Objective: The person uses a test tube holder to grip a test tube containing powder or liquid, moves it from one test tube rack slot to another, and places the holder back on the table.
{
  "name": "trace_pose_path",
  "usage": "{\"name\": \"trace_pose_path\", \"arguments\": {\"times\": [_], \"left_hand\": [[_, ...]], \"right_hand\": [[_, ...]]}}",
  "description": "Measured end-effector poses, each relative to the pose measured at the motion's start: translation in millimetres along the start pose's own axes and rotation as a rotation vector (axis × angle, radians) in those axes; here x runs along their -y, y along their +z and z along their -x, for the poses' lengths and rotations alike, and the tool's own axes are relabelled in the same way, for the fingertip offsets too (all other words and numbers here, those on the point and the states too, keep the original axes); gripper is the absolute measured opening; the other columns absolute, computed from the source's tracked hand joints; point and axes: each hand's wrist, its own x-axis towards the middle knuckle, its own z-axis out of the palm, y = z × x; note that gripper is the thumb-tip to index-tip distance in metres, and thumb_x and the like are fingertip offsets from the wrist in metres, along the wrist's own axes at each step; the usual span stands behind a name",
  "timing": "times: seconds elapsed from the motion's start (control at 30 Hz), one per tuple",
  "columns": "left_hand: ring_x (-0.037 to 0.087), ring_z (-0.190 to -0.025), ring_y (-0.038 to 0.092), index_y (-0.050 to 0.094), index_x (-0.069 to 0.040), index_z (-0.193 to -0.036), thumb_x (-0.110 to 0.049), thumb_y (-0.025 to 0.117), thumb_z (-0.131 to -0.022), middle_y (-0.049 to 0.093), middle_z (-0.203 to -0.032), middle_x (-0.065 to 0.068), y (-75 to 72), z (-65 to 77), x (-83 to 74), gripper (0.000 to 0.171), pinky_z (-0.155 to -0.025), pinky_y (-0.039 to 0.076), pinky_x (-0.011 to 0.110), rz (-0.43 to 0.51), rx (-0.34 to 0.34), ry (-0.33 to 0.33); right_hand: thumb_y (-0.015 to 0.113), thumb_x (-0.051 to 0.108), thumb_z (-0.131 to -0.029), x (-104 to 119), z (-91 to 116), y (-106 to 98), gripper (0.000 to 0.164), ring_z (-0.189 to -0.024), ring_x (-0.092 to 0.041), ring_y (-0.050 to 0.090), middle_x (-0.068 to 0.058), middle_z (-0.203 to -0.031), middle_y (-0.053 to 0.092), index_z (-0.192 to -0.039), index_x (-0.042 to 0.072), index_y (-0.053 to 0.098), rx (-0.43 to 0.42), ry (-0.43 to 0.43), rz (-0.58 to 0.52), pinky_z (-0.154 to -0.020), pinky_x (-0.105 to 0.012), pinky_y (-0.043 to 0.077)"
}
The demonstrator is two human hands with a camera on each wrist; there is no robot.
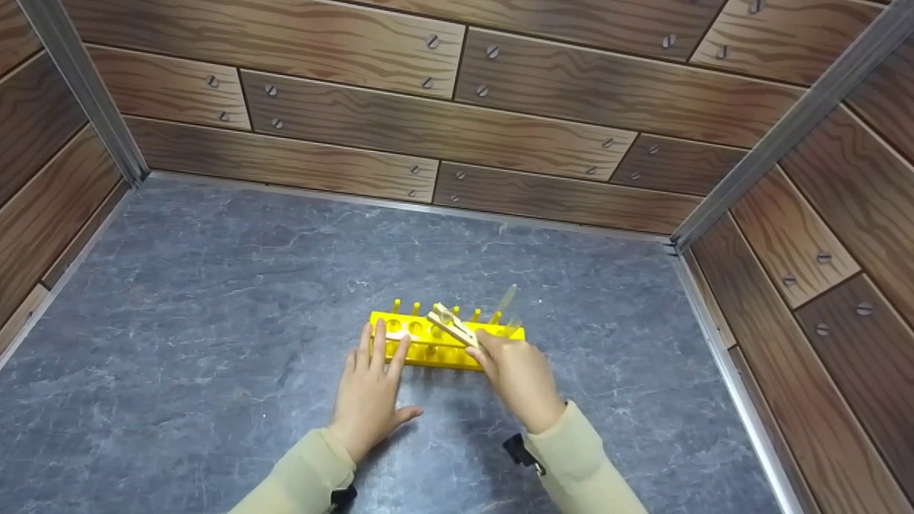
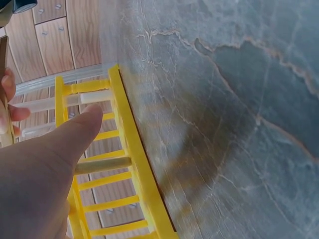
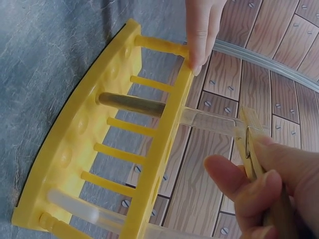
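Note:
A yellow test tube rack point(image 1: 410, 318) with a row of pegs stands on the grey surface. My left hand point(image 1: 368, 400) lies with straight, spread fingers on its left part, fingertips on the top board. My right hand point(image 1: 525, 382) grips a wooden test tube clamp point(image 1: 455, 328). In the right wrist view, the clamp's jaws are at the upper end of a clear test tube point(image 3: 207, 119). That tube stands in the rack with dark brownish liquid point(image 3: 132, 103) in its lower part. Another test tube point(image 3: 75, 204), with whitish contents, stands near the rack's right end.
Wood-patterned panels point(image 1: 343, 132) wall the grey marbled surface point(image 1: 214, 285) at the back and both sides. Metal strips point(image 1: 742, 400) run along its edges. A black strap point(image 1: 523, 453) hangs at the right sleeve.

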Motion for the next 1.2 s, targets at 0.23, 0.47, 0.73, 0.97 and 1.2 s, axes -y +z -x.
{"name": "trace_pose_path", "arguments": {"times": [0.23,0.47,0.73,0.97,1.2], "left_hand": [[0.045,-0.134,0.020,0.030,-0.009,-0.147,-0.077,0.056,-0.068,0.019,-0.147,0.030,-1.9,0.8,-0.6,0.107,-0.099,0.036,0.051,-0.006,0.006,-0.001],[0.045,-0.134,0.020,0.030,-0.010,-0.147,-0.077,0.055,-0.068,0.019,-0.147,0.030,-1.6,2.0,-0.4,0.107,-0.098,0.037,0.051,-0.026,0.016,0.000],[0.045,-0.134,0.021,0.029,-0.010,-0.147,-0.079,0.052,-0.069,0.019,-0.147,0.030,-4.6,0.6,-1.1,0.106,-0.098,0.038,0.050,-0.064,0.026,0.010],[0.045,-0.134,0.021,0.030,-0.010,-0.146,-0.079,0.052,-0.069,0.020,-0.147,0.030,-5.2,0.8,-1.4,0.106,-0.099,0.038,0.049,-0.067,0.036,0.013],[0.045,-0.134,0.019,0.028,-0.011,-0.147,-0.079,0.050,-0.070,0.018,-0.147,0.030,-5.8,0.1,-0.9,0.106,-0.100,0.037,0.049,-0.073,0.059,0.011]], "right_hand": [[0.062,0.025,-0.090,1.0,0.9,1.1,0.023,-0.055,-0.018,0.060,-0.006,-0.073,0.067,-0.101,0.005,0.069,0.019,0.007,0.004,-0.050,-0.030,0.050],[0.062,0.024,-0.089,1.2,0.4,2.4,0.020,-0.051,-0.014,0.056,-0.002,-0.066,0.062,-0.097,0.007,0.068,0.010,-0.011,-0.003,-0.048,-0.027,0.047],[0.063,0.024,-0.088,-0.4,1.5,4.3,0.014,-0.046,-0.009,0.043,0.005,-0.057,0.048,-0.085,0.011,0.062,0.005,-0.010,0.000,-0.044,-0.025,0.040],[0.062,0.026,-0.090,-0.4,1.3,4.4,0.017,-0.046,-0.007,0.040,0.004,-0.058,0.050,-0.088,0.009,0.064,0.027,0.000,-0.011,-0.044,-0.022,0.038],[0.062,0.025,-0.089,0.3,0.4,3.5,0.018,-0.048,-0.008,0.045,0.001,-0.062,0.057,-0.092,0.008,0.066,0.034,0.017,-0.020,-0.046,-0.022,0.041]]}}
